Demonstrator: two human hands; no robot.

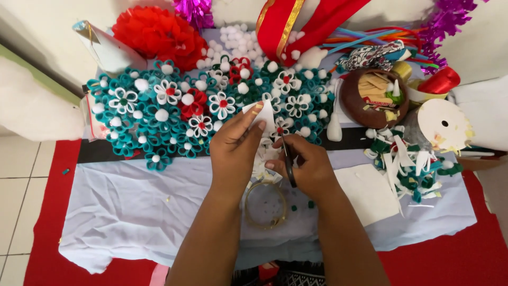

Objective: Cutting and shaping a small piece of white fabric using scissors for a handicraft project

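Note:
My left hand (235, 148) pinches a small white piece of felt (263, 114) between thumb and fingers, holding it upright over the table's middle. My right hand (309, 167) grips black-handled scissors (289, 161), their blades pointing up toward the bottom of the white piece. Just behind both hands lies a wide arrangement of teal, white and red felt flowers (159, 114) with white pompoms. Below my hands a brass-coloured ring (264, 205) rests on the pale cloth (132, 201), with white cuttings beside it.
A brown bowl (373, 98) of small pieces stands at the right, next to a white round disc (443, 124) and a heap of teal and white scraps (410, 167). White felt sheet (370, 193) lies near my right forearm. Red paper pompom (156, 32), ribbons and tinsel line the back.

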